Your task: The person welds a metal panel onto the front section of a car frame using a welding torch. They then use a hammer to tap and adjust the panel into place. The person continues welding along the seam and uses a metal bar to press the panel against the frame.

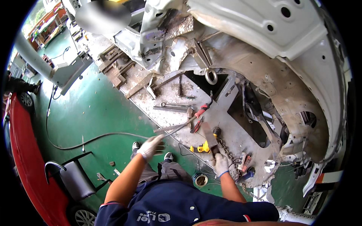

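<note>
My right hand [220, 165], in a pale work glove, is closed around the lower end of a flat tool with a broad brownish blade [209, 136]. Blur hides the tool's exact kind. It points up and away over the metal platform, beside a yellow and black power drill [201, 147]. My left hand [151, 147], also gloved, is off the platform's near edge with its fingers stretched out and nothing visible in them. Just beyond those fingers runs a grey cable [124, 133], leading to a red-handled welding torch or holder [202, 110]. Red-handled pliers [196, 126] lie between that and the drill.
A stripped white car body [260, 34] overhangs the platform [171, 115], with a metal pulling ring [211, 76] hanging from its clamp. Wrenches [175, 107] and a chain [226, 150] lie nearby. A can [200, 180], a stool [77, 179] and a red car [34, 150] stand on the green floor.
</note>
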